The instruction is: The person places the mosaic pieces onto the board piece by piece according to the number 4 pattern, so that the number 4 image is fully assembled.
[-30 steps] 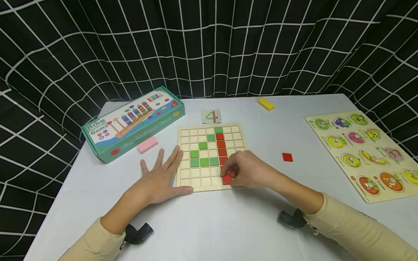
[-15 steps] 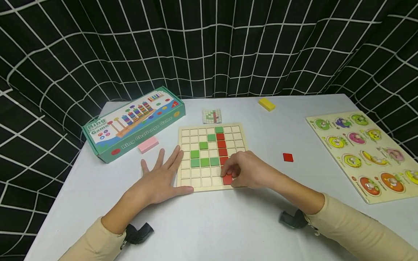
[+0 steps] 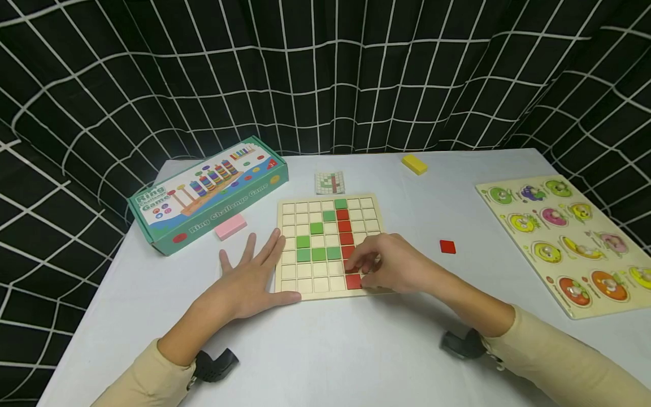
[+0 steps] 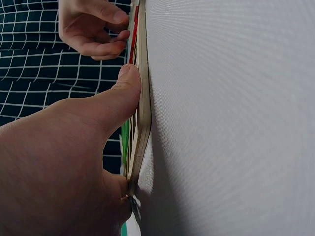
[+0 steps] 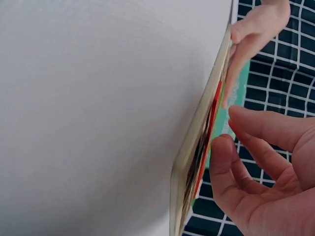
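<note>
A pale wooden grid board point(image 3: 312, 287) lies on the table with green tiles point(image 3: 303, 241) in a stepped shape and a column of red tiles point(image 3: 345, 225). My left hand point(image 3: 244, 285) is spread at the board's left side, its thumb on the front edge. Over the lower end of the red column is my right hand point(image 3: 391, 263), fingers loosely curled. In the right wrist view a gap shows between its thumb point(image 5: 268, 127) and fingers, with nothing held. Those fingers partly hide a red tile above the bottom red tile point(image 3: 353, 281).
Behind the board lies a small pattern card point(image 3: 329, 182). To the right are a loose red tile point(image 3: 447, 246) and a fruit puzzle board point(image 3: 551, 265). A yellow block point(image 3: 414, 164) is at the back; a pink block point(image 3: 230, 226) sits beside the green game box point(image 3: 213, 192).
My right hand has drawn back slightly to the right from the bottom red tile, and its thumb and fingers have parted. The left hand has stayed in place.
</note>
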Available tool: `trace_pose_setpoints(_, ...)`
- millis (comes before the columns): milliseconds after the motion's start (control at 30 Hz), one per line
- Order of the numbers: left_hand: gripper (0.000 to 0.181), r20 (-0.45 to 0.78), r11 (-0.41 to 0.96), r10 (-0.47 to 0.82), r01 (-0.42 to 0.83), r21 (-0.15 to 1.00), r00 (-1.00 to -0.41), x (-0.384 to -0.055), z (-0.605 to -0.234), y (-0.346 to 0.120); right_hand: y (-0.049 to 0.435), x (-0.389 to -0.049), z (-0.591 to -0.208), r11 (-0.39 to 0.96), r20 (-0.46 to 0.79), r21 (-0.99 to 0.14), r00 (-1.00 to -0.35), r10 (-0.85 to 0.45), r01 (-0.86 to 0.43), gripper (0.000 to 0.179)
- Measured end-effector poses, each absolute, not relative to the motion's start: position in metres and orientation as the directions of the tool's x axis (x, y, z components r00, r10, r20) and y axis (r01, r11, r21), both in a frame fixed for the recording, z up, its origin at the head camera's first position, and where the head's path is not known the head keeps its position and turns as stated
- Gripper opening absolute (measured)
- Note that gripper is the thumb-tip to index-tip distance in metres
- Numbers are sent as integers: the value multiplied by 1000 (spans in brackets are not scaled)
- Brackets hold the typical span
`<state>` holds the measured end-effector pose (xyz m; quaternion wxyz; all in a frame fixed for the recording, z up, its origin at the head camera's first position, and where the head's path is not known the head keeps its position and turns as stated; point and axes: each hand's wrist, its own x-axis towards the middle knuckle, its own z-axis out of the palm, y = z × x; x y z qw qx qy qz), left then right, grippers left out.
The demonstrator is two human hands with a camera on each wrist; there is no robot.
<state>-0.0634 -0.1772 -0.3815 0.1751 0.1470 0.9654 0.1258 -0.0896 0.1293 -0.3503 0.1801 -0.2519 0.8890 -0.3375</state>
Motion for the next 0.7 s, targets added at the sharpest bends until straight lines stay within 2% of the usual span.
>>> trace_pose_setpoints(400,120,-288,920,335,245,305,-897,-63,-382,-177,157,-91,-345,664,-157,-702,-854,-496,-257,25)
trace_pose_setpoints(700,120,-291,919,335,243,310,-896,-62,-381,-178,183,-92,-342,670,-137,-702,-877,-461,-242,26)
